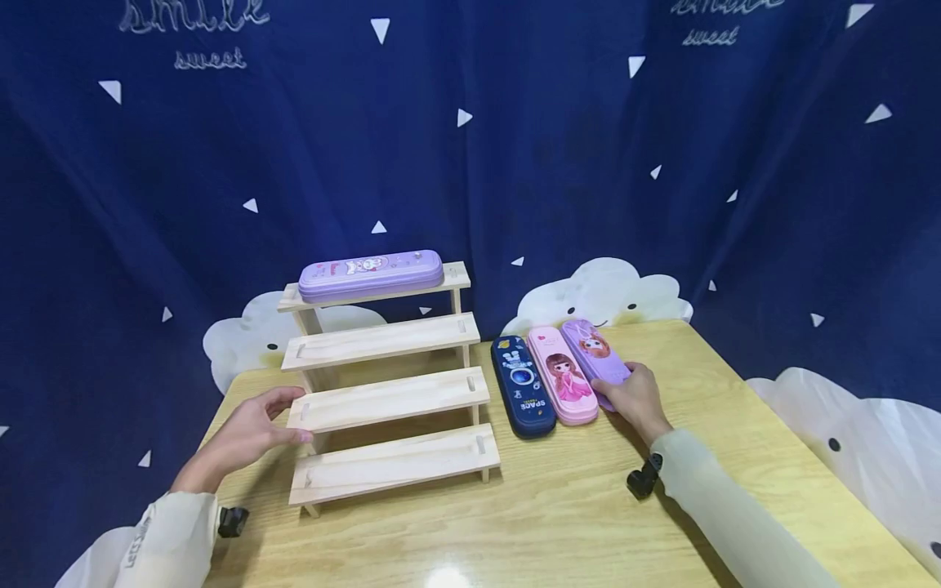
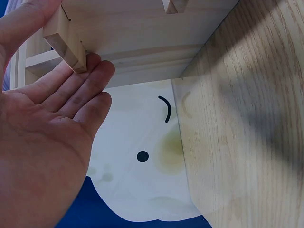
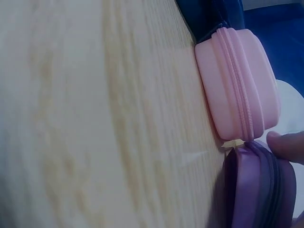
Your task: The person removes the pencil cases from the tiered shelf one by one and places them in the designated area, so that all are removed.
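Observation:
A tiered wooden display stand (image 1: 390, 402) stands on the table's left half. My left hand (image 1: 246, 429) holds its left end, thumb at the front of a lower-middle tier and fingers behind; the left wrist view shows those fingers against a wooden upright (image 2: 66, 40). On the right, my right hand (image 1: 638, 400) grips the near end of a purple pencil case (image 1: 599, 359) with a doll-like girl on it. Its fingers are mostly hidden; the thumb (image 3: 287, 146) lies on the case's side. Beside it lie a pink pencil case (image 1: 562, 376) and a navy space pencil case (image 1: 522, 388).
A lilac pencil case (image 1: 371, 278) with a cartoon print lies across the stand's top tier. The wooden table (image 1: 588, 514) has a dark blue curtain (image 1: 559, 163) behind it. White cloud shapes (image 1: 603, 286) line the table's back and sides.

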A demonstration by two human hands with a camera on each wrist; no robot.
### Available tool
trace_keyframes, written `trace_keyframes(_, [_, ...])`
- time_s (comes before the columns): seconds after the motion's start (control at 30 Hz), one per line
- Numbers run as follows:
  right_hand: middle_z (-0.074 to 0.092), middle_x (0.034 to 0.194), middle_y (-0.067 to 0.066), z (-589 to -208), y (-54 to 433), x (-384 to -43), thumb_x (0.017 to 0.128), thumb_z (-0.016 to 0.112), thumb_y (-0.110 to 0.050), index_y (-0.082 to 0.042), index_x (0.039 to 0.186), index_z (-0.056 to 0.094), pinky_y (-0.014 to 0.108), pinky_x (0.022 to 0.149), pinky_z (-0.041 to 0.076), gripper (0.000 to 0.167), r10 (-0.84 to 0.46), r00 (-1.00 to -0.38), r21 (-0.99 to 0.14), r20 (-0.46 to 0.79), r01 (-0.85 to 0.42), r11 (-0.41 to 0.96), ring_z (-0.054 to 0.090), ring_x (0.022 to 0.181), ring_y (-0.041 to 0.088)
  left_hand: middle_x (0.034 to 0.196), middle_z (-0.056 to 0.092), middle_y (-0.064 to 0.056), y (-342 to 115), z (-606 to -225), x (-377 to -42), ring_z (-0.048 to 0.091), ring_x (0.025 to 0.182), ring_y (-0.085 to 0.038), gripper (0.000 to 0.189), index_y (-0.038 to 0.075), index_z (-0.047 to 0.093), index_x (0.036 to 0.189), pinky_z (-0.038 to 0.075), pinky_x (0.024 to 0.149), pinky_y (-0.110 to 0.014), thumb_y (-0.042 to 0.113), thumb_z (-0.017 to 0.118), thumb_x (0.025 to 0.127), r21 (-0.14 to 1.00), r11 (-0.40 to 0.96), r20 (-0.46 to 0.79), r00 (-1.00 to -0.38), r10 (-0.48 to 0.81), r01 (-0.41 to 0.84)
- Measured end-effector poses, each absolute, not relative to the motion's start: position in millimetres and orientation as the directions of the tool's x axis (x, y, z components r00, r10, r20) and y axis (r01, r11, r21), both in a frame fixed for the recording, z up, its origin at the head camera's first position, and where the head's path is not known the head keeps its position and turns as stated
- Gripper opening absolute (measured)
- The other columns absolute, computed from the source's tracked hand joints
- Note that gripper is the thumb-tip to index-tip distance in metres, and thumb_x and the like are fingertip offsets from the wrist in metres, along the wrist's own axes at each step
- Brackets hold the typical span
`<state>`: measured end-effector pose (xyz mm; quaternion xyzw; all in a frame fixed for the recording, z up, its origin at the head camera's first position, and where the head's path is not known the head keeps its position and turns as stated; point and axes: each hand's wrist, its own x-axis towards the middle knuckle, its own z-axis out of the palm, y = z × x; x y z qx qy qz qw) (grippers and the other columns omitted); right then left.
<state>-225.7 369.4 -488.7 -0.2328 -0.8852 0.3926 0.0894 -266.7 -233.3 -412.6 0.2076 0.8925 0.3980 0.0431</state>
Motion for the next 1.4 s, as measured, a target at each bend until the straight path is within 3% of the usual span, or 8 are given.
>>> trace_keyframes(0.4, [0.042, 0.148, 0.036, -474.8, 368.3, -225.2, 0.093, 0.069, -0.03, 0.015, 0.149, 0.031, 0.057, 0.12, 0.034, 0.082, 0.497, -0.864, -0.798, 0.079, 0.244, 0.551, 0.043, 0.139, 0.049, 0.138, 0.06, -0.028, -235.8, -410.2, -264.8, 0.052, 0.135, -0.048, 0.074, -0.008, 0.052, 0.137, 0.037, 0.092, -0.002, 0.019, 0.088, 0.078, 0.734, 0.593, 0.088, -0.911, 0.402, 0.332])
trace_keyframes(0.67, [0.039, 0.156, 0.026, -394.2, 366.5, -244.9, 0.095, 0.069, -0.02, 0.005, 0.155, 0.028, 0.047, 0.126, 0.028, 0.077, 0.458, -0.836, -0.901, 0.301, -0.091, 0.425, 0.039, 0.146, 0.039, 0.137, 0.061, -0.027, -234.7, -410.4, -267.5, 0.054, 0.134, -0.045, 0.075, -0.008, 0.053, 0.137, 0.041, 0.093, -0.005, 0.019, 0.089, 0.077, 0.738, 0.586, 0.096, -0.911, 0.402, 0.336])
trace_keyframes(0.8, [0.041, 0.156, 0.025, -338.0, 349.7, -258.0, 0.093, 0.07, -0.013, 0.003, 0.155, 0.03, 0.045, 0.127, 0.026, 0.075, 0.318, -0.837, -0.861, 0.446, -0.305, 0.406, 0.039, 0.146, 0.037, 0.137, 0.061, -0.026, -233.9, -410.8, -269.7, 0.055, 0.134, -0.044, 0.074, -0.008, 0.053, 0.137, 0.043, 0.094, -0.008, 0.019, 0.088, 0.078, 0.741, 0.579, 0.098, -0.908, 0.407, 0.34])
trace_keyframes(0.97, [0.043, 0.157, 0.02, -277.9, 312.0, -270.3, 0.088, 0.076, -0.013, -0.004, 0.155, 0.035, 0.048, 0.126, 0.028, 0.078, 0.061, -0.826, -0.726, 0.56, -0.455, 0.515, 0.04, 0.147, 0.034, 0.139, 0.061, -0.026, -235.0, -410.1, -269.1, 0.054, 0.135, -0.045, 0.076, -0.007, 0.052, 0.139, 0.045, 0.097, -0.013, 0.021, 0.088, 0.078, 0.736, 0.592, 0.08, -0.91, 0.406, 0.329])
trace_keyframes(1.17, [0.047, 0.156, 0.012, -236.6, 256.5, -295.6, 0.084, 0.08, -0.017, -0.008, 0.153, 0.04, 0.041, 0.127, 0.028, 0.08, -0.154, -0.826, -0.676, 0.542, -0.537, 0.505, 0.042, 0.147, 0.026, 0.138, 0.061, -0.025, -237.1, -410.1, -267.0, 0.054, 0.135, -0.044, 0.076, -0.006, 0.052, 0.139, 0.046, 0.097, -0.015, 0.022, 0.088, 0.078, 0.736, 0.602, 0.071, -0.919, 0.387, 0.31])
trace_keyframes(1.33, [0.048, 0.155, 0.014, -233.7, 222.4, -318.8, 0.082, 0.081, -0.02, -0.005, 0.152, 0.041, 0.039, 0.126, 0.03, 0.083, -0.259, -0.82, -0.66, 0.511, -0.567, 0.493, 0.045, 0.146, 0.028, 0.137, 0.062, -0.024, -235.3, -411.2, -266.4, 0.055, 0.134, -0.043, 0.074, -0.005, 0.053, 0.138, 0.044, 0.094, -0.01, 0.021, 0.088, 0.078, 0.742, 0.596, 0.068, -0.919, 0.389, 0.307])
trace_keyframes(1.4, [0.048, 0.156, 0.013, -236.7, 212.2, -325.7, 0.082, 0.082, -0.024, -0.007, 0.153, 0.04, 0.039, 0.126, 0.03, 0.084, -0.283, -0.833, -0.657, 0.475, -0.55, 0.516, 0.044, 0.146, 0.027, 0.138, 0.062, -0.024, -234.3, -410.5, -266.3, 0.054, 0.134, -0.044, 0.075, -0.006, 0.052, 0.138, 0.047, 0.098, -0.016, 0.022, 0.088, 0.078, 0.735, 0.6, 0.07, -0.915, 0.397, 0.316])
